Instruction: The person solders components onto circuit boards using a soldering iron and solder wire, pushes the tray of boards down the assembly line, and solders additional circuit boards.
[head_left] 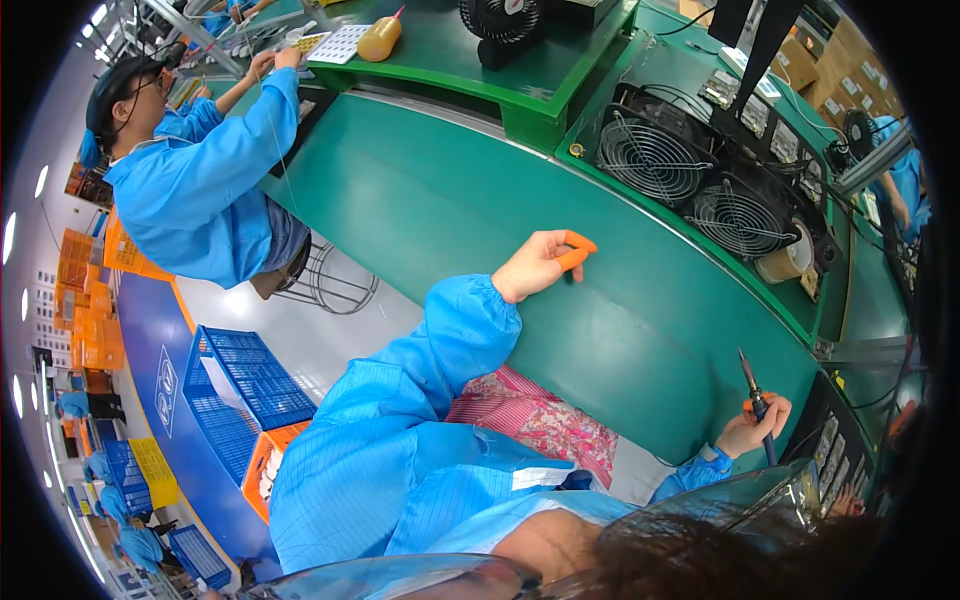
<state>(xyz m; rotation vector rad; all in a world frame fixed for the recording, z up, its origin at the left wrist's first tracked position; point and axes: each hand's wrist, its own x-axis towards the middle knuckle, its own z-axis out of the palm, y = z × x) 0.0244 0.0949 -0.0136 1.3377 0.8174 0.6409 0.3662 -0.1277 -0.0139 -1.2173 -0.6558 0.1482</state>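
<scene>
My right hand (pixel 752 428) is wrapped around the handle of a soldering iron (pixel 757 400), its metal tip pointing up and away from me. An orange finger cot shows on that hand. My left hand (pixel 538 267) is over the green work surface (pixel 450 200), with orange cots on its thumb and a finger. Those two fingertips come together in a pinch, while the other fingers curl under. Anything between the tips is too small to make out. A black rack of boards (pixel 840 445) stands to the right of my right hand.
Two fans with wire guards (pixel 655 155) and a wire spool (pixel 785 255) lie in the green-framed bay beyond. On the raised shelf are a yellow bottle (pixel 379 40) and a small black fan (pixel 500 20). A co-worker (pixel 200 190) sits at left, near blue crates (pixel 255 375).
</scene>
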